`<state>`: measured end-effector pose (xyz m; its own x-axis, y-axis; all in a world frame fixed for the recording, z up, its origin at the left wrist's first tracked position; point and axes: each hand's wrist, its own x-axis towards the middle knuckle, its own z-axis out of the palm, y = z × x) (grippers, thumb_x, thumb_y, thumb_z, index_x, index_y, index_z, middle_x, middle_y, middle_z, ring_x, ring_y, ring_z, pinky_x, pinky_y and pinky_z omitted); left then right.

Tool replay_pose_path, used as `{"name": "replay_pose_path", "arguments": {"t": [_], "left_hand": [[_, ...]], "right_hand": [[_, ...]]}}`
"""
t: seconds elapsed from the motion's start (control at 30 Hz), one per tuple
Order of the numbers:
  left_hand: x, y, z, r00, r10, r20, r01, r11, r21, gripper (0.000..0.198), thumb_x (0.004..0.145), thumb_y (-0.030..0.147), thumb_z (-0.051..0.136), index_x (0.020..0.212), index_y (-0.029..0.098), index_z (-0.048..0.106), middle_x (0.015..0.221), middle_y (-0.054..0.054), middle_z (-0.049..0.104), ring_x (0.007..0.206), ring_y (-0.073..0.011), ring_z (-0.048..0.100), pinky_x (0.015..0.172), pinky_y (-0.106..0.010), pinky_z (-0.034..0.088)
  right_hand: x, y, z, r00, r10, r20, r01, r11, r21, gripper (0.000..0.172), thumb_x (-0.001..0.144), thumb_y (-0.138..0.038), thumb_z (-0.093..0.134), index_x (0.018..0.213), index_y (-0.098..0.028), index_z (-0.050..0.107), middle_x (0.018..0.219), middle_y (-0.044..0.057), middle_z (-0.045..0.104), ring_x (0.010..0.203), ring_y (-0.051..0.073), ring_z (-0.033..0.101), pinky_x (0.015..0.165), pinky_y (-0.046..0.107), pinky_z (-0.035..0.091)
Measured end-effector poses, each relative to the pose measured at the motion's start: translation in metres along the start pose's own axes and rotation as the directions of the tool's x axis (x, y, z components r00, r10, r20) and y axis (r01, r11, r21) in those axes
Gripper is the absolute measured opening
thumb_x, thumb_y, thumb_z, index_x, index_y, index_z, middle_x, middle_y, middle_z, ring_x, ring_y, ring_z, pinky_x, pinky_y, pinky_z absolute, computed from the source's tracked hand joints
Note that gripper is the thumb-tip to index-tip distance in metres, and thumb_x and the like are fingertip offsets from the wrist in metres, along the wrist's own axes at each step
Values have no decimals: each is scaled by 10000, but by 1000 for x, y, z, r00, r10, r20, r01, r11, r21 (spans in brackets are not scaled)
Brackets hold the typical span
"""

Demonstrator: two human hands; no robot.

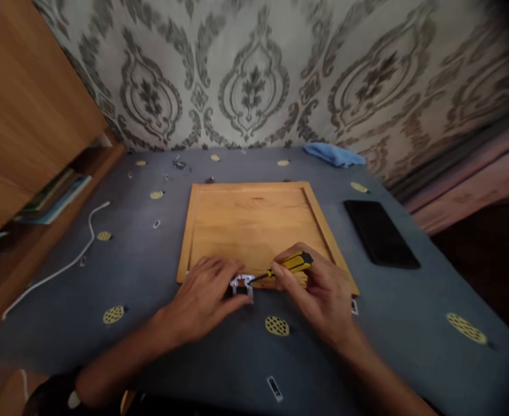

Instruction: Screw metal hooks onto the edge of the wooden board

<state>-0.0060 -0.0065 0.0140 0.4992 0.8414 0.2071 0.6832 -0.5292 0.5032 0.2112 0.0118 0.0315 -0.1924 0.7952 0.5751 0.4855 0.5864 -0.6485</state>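
Note:
A wooden panel with a raised frame lies flat on the covered table. At its near edge sits a small silver metal hinge. My left hand rests on the panel's near left part, its index finger and thumb closed about the hinge. In my right hand is a yellow and black screwdriver, gripped by the handle. Its shaft points left, and the tip meets the right side of the hinge. Whether a screw is under the tip is too small to tell.
A black tablet or large phone lies to the right, and a blue cloth at the back. Small metal parts are scattered at the back left. A white cable runs along the left, beside a wooden shelf unit.

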Motion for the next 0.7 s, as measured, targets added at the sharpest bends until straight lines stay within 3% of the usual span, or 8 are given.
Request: {"name": "replay_pose_path", "arguments": {"t": [0.17,0.33,0.43,0.57,0.7], "left_hand": [[7,-39,-17,971,-94,-218,83,995,-59,155,976,327,589,1097,234,619,1097,-47,718,1057,-223,674,940,-381,535],[28,-110,-41,884,-230,-408,233,972,-43,126,936,221,549,1025,230,638,1007,-35,741,972,-208,696,884,-354,547],[46,-153,-56,802,-316,-507,346,938,-38,186,952,162,512,1079,209,640,1044,-62,735,1011,-217,692,930,-388,544],[68,-194,-64,710,-394,-584,464,885,-33,314,984,333,624,1245,160,615,1253,-101,651,1137,-249,643,995,-488,531],[82,-212,-57,688,-421,-591,521,854,-2,390,982,365,632,1321,177,587,1353,-116,599,1202,-272,612,1017,-517,524]], "right_hand": [[3,4,3,999,34,-23,-33,999,39,222,941,-286,596,735,-207,621,629,-8,619,529,116,599,483,235,449],[3,7,3,999,49,-14,-49,999,15,272,935,-362,577,718,-208,632,599,3,616,520,132,595,474,245,443],[4,8,3,998,51,-21,-51,999,15,288,934,-380,572,712,-205,627,597,7,614,530,140,595,479,250,448],[5,8,4,998,63,-19,-62,998,28,322,939,-408,569,693,-205,618,572,7,599,526,147,577,479,260,450],[4,10,5,995,97,-22,-96,994,58,334,933,-436,567,699,-202,619,551,2,586,505,148,573,459,258,431]]}}
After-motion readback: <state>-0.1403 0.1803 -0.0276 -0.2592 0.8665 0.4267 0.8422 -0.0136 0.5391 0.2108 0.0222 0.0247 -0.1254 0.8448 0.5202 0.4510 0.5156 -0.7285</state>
